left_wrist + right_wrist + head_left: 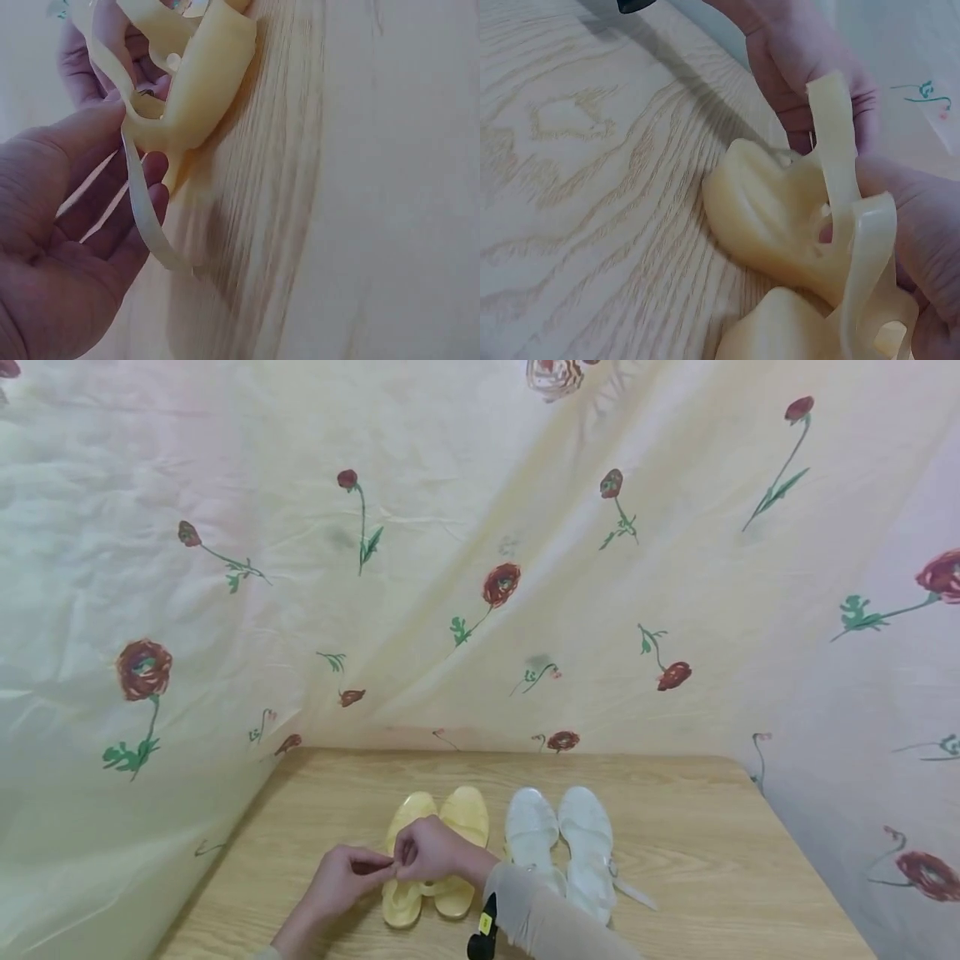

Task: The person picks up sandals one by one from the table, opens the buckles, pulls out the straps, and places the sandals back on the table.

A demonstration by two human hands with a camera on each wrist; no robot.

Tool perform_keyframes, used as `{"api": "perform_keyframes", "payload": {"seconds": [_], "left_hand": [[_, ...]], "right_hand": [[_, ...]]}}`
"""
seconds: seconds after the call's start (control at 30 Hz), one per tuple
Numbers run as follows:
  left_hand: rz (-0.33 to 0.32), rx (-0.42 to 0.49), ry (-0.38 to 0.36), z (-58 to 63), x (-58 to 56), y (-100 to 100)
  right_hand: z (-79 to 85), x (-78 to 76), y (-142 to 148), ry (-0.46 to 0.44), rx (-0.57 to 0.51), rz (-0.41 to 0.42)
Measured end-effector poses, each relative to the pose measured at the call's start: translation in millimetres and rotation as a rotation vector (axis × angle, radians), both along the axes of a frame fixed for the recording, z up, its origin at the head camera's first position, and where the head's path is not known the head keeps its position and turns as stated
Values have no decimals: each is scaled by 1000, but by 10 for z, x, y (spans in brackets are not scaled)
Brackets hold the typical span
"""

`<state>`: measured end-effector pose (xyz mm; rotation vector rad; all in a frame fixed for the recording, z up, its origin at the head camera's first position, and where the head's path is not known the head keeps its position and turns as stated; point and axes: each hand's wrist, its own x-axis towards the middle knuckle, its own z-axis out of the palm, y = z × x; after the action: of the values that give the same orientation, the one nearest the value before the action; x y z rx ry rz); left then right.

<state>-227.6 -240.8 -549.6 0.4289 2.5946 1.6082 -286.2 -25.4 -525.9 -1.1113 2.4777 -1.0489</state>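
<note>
A pair of pale yellow jelly sandals lies on the table, the left sandal (pixel 409 817) beside the right sandal (pixel 467 810). My left hand (pixel 341 881) pinches the ankle strap (pixel 146 210) of the left yellow sandal between thumb and fingers; the strap's loose end hangs past the fingertips in the left wrist view. Meeting it at the same spot, my right hand (pixel 431 852) pinches the strap by the small metal buckle. The right hand partly covers both sandals in the head view, and the buckle is mostly hidden by fingers.
To the right stands a pair of white jelly sandals (pixel 585 818), one strap (pixel 636 895) lying out on the wooden table (pixel 697 827). A flowered cloth (pixel 420 568) hangs behind and along both sides. A black device (pixel 483 931) is on the right wrist.
</note>
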Motion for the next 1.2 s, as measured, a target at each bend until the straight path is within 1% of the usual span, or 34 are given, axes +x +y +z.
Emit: {"api": "perform_keyframes", "payload": {"seconds": [0.1,0.2,0.33,0.4,0.47,0.53,0.63,0.73,0.87,0.93,1.1,1.2], "left_hand": [[24,-13,-5,-1,-7,7],[50,-15,-6,-18,-6,14],[62,-1,1,-39,12,12],[64,6,1,-42,21,8],[55,16,-5,-40,25,3],[27,16,-13,-35,23,-2],[-24,-4,-19,-19,15,-2],[-48,-37,-4,-1,1,9],[-48,-61,51,6,-10,28],[-46,-59,65,-2,-8,35],[-36,-30,64,-28,-1,31],[-29,-33,69,-47,-5,9]], "right_hand": [[9,4,11,19,11,-22],[27,2,30,27,12,-16],[50,8,54,-6,-27,22],[50,15,55,-28,-51,28],[42,23,51,-42,-63,21],[30,28,45,-47,-69,7],[18,38,46,-28,-42,-24],[7,45,55,-24,-14,-55],[-10,51,78,-43,-1,-84],[-15,54,87,-43,4,-89],[16,64,85,-15,-6,-59],[62,69,64,5,-18,-31]]}}
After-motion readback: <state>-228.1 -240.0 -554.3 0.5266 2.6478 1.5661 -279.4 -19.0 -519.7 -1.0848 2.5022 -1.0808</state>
